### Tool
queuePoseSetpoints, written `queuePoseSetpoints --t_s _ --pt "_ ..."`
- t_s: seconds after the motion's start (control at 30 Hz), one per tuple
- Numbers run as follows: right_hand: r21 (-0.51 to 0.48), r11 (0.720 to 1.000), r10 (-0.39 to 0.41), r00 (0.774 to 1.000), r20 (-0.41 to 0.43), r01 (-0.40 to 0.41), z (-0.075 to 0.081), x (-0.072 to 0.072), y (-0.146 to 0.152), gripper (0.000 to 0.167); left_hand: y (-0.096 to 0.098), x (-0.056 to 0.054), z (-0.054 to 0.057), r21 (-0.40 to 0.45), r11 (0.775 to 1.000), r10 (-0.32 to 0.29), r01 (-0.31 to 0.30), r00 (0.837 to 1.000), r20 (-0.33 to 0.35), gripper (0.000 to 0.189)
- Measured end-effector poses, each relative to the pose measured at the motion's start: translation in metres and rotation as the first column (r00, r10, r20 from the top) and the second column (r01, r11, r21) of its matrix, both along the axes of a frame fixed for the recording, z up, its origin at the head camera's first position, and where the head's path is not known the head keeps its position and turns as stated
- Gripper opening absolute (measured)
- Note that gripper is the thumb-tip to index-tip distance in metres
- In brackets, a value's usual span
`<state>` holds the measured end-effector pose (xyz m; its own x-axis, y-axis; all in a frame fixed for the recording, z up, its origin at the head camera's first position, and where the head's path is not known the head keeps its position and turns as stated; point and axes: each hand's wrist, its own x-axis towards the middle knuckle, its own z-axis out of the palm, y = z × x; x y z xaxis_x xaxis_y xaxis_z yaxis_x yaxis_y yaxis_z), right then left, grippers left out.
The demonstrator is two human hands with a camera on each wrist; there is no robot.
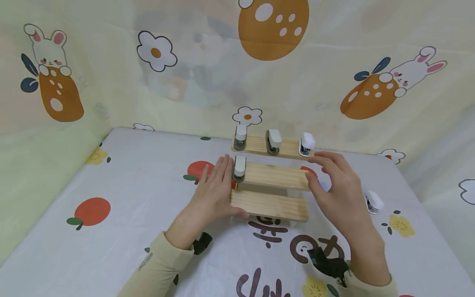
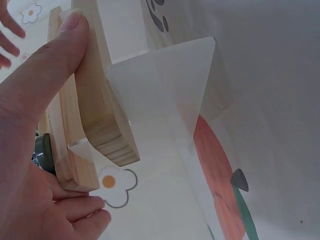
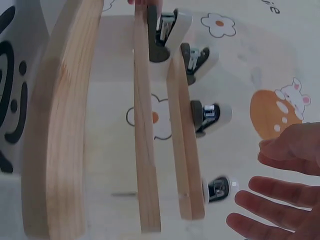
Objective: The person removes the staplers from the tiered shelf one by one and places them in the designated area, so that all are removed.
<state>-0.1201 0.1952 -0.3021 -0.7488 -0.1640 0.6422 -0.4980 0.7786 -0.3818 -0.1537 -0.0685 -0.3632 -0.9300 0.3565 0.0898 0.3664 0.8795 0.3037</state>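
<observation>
Head view, at the centre of the frame, shows a three-tier wooden rack (image 1: 270, 177) on a fruit-printed tablecloth (image 1: 111, 185), its steps rising toward the curtain (image 1: 208, 82) behind. Three small white-capped clips stand on the top step (image 1: 272, 147) and one white-capped clip (image 1: 239, 167) stands at the left end of the middle step. The left hand (image 1: 213, 194) lies with straight fingers against the rack's left end, the thumb along the lowest step; the left wrist view confirms the thumb (image 2: 47, 75) pressed flat on the wood edge, so this is a steadying touch, not a clasp. The right hand (image 1: 339, 185) sits at the right end with relaxed, spread fingers that hold nothing; in the right wrist view the fingertips (image 3: 272, 207) stand just clear of the wood. By my judgement the step in hand is filling the middle step, with the rack being braced. Another clip (image 1: 372, 202) lies on the cloth at right, just beyond the right hand; the next move likely calls for that hand to pinch it and seat it on the middle step. Hard to make out: the clear side panel (image 2: 165, 90) supporting the steps, how the clips attach, and whether something pale lies behind the right hand's fingers.
</observation>
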Motion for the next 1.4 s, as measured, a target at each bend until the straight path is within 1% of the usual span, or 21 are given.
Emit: queuePoseSetpoints --t_s 0.1,0.33,0.47,0.6,0.73,0.93,1.17,1.27,1.4 --pt "-0.009 1.0 0.024 1.0 -0.003 -0.024 0.001 -0.002 -0.008 0.032 0.0 0.0 0.0 0.001 1.0 -0.002 0.002 1.0 -0.01 0.145" --pt "-0.023 0.996 0.082 0.996 0.038 -0.082 0.003 -0.005 -0.027 0.032 -0.001 0.0 0.0 0.002 1.0 0.0 0.0 1.0 -0.004 0.145" --pt "-0.018 0.995 0.099 0.994 0.052 -0.098 0.002 -0.006 -0.037 0.031 -0.001 0.001 0.0 -0.001 1.0 -0.003 0.003 1.0 -0.007 0.144" --pt "-0.025 0.99 0.137 0.989 0.063 -0.135 0.0 -0.008 -0.048 0.031 -0.001 0.002 0.0 -0.006 1.0 0.003 -0.003 1.0 -0.007 0.144" --pt "-0.02 0.987 0.159 0.984 0.079 -0.158 -0.004 -0.012 -0.059 0.031 0.0 0.002 -0.001 -0.018 1.0 -0.004 0.003 1.0 -0.006 0.144" --pt "0.016 0.98 0.195 0.975 0.106 -0.197 -0.015 -0.018 -0.075 0.032 0.0 0.001 -0.001 -0.033 0.999 0.002 -0.002 1.0 -0.005 0.144" --pt "0.024 0.974 0.224 0.97 0.098 -0.227 -0.025 -0.021 -0.086 0.038 0.001 0.001 0.0 -0.039 0.999 -0.003 0.003 1.0 -0.005 0.143" --pt "0.034 0.973 0.226 0.969 0.096 -0.23 -0.031 -0.021 -0.09 0.041 0.0 0.002 -0.001 -0.026 1.0 -0.005 0.004 1.0 -0.007 0.143" --pt "0.057 0.975 0.209 0.971 0.119 -0.217 -0.036 -0.023 -0.096 0.045 -0.001 0.002 0.0 -0.019 1.0 -0.011 0.011 1.0 -0.013 0.142"
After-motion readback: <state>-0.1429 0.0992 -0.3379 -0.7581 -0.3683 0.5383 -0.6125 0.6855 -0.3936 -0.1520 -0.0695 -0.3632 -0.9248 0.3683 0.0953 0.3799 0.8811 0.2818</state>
